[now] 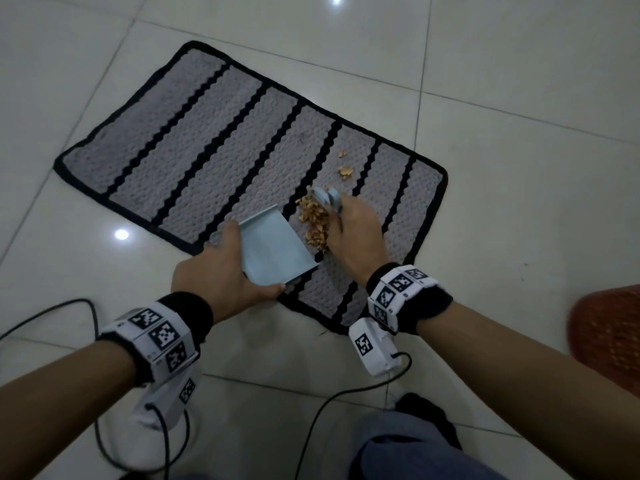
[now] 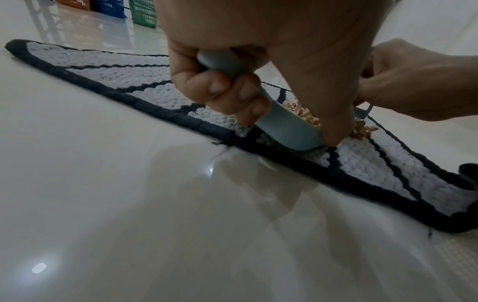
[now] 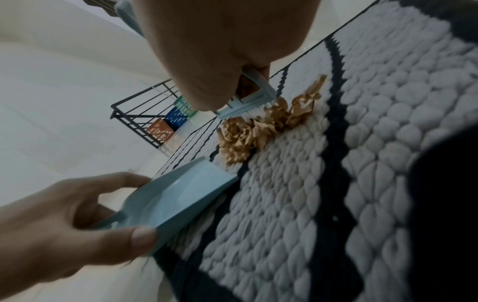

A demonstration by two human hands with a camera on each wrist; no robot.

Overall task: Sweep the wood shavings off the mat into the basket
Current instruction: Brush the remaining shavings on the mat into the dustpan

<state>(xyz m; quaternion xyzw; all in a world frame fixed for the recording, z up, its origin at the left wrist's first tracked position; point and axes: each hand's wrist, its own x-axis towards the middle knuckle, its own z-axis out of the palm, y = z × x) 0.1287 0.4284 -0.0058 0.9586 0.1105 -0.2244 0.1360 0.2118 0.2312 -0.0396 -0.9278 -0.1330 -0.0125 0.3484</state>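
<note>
A grey mat with black stripes lies on the tiled floor. A heap of tan wood shavings sits near its near right part, with two small clumps farther off. My left hand grips a pale blue dustpan by its handle, its lip on the mat beside the heap. My right hand holds a small pale blue brush, bristles against the shavings. An orange-red basket stands at the right edge.
Cables trail over the floor by my knees. Orange, blue and green baskets stand by a black wire rack beyond the mat. Glossy tiles surround the mat.
</note>
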